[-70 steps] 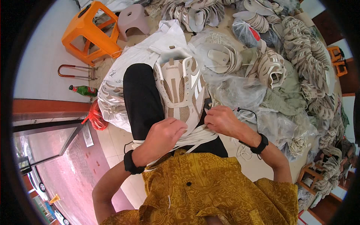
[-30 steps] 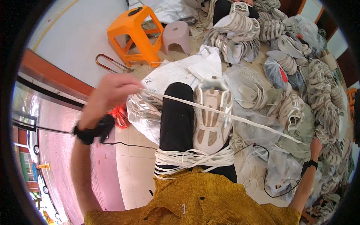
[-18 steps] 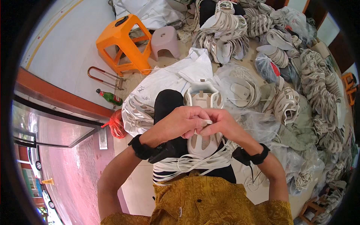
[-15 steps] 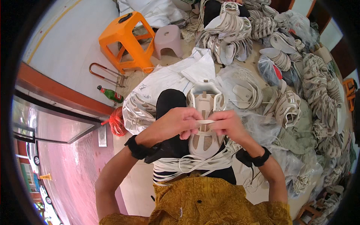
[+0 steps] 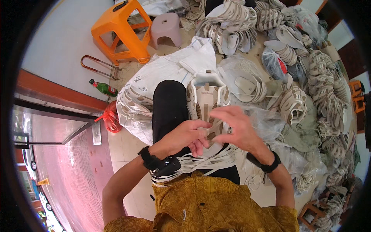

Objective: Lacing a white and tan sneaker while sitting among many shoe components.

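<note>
A beige and white shoe upper [image 5: 207, 91] rests on my right thigh, its toe toward me and partly covered by my hands. My left hand [image 5: 189, 136] is curled over its toe half, fingertips closed on a pale shoelace that is mostly hidden. To the right, my right hand [image 5: 236, 128] hovers over the shoe's side, thumb and fingers spread and slightly blurred, nothing visible between them. A loose bundle of white shoelaces [image 5: 197, 164] lies across my lap, just below both hands.
A white sack [image 5: 170, 71] with more uppers spreads beyond my knees. Stacks of shoe uppers [image 5: 326, 89] crowd the right side. An orange stool [image 5: 123, 33], a small mauve stool [image 5: 166, 29], a green bottle [image 5: 103, 88] and a red bag [image 5: 112, 118] stand on the left.
Earlier both hands pinched a shoelace stretched between them above the shoe. My right hand has let go and spread its fingers; the left has dropped slightly toward me. The whole view has shifted.
</note>
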`<state>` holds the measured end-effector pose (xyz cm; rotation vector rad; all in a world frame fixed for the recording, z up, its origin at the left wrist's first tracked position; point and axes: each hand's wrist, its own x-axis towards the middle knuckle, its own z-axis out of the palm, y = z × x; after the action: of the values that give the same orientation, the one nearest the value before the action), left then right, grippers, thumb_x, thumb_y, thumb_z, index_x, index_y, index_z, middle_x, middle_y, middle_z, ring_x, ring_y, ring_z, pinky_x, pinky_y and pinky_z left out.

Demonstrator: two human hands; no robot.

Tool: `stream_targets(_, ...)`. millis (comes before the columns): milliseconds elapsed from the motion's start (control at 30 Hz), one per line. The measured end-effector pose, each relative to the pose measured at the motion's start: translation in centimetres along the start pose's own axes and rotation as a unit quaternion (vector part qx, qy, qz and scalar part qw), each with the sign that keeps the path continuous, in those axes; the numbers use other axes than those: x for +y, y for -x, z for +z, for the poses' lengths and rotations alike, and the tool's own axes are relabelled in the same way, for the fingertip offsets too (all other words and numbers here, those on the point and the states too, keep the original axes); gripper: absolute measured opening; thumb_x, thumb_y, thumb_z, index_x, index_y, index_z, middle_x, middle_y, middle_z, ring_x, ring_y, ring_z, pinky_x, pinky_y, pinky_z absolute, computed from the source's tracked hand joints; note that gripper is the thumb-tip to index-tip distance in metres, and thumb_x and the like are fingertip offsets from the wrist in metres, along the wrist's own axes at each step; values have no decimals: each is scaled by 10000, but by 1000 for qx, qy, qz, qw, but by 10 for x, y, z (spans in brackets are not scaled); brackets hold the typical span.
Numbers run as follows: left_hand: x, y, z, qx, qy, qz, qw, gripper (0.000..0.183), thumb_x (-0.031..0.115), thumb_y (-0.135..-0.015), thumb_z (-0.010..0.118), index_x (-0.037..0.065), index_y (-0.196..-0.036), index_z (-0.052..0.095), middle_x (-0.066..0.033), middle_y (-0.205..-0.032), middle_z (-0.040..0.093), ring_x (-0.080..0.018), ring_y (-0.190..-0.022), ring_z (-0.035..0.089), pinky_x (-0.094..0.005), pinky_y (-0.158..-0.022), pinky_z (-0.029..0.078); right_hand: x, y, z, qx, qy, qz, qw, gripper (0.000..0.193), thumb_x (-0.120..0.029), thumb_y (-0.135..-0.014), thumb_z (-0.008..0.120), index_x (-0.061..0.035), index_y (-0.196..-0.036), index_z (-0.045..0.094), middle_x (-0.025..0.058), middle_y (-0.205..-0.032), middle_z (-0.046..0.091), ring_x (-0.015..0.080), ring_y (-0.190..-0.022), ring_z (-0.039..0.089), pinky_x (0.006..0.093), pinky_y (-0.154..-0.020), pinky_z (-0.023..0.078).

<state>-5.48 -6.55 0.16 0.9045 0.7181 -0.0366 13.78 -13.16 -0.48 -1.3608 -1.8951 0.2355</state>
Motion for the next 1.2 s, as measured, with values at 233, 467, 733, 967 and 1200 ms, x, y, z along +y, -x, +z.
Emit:
stream_targets(233, -10, -3, 10, -30, 6, -17, 999, 241, 152, -896, 399, -19, -1059, 447, -98, -783, 574, -183, -568, 594, -264, -493, 500, -20, 4, 20, -117, -135, 39, 983, 405, -85, -553, 677, -59, -949, 597, 72, -774, 561, 239, -729, 541, 326, -642, 438)
stream_targets(467, -23, 4, 15, -64, 54, -19, 996, 271, 145, -898, 397, -17, -1115, 405, -114, -974, 533, -225, -797, 608, -268, -601, 514, -19, 21, 22, -170, -192, 73, 964, 253, -58, -565, 674, -40, -809, 610, 66, -697, 554, 226, -657, 529, 293, -571, 424)
stream_targets(733, -30, 8, 25, -12, -8, -35, 999, 327, 113, -867, 402, -48, -1151, 380, -164, -923, 539, -215, -698, 623, -248, -541, 507, -19, 38, 27, -192, -282, 185, 922, 171, -26, -620, 644, -32, -786, 606, 62, -670, 546, 168, -634, 538, 266, -563, 423)
stream_targets(967, -22, 11, 27, 61, -129, 20, 990, 312, 115, -848, 444, -62, -1104, 430, -130, -702, 573, -154, -529, 598, -237, -426, 473, -24, 41, 29, -153, -312, 229, 909, 102, -40, -642, 621, -29, -739, 590, 60, -686, 549, 203, -634, 552, 288, -540, 435)
stream_targets(1200, -35, 14, 25, 164, -428, 191, 868, 283, 60, -779, 526, -42, -1037, 471, -125, -842, 561, -218, -704, 583, -271, -587, 476, -1, 32, 21, -35, -125, 70, 989, 58, -75, -677, 633, -42, -710, 598, 56, -630, 536, 218, -537, 522, 293, -490, 417)
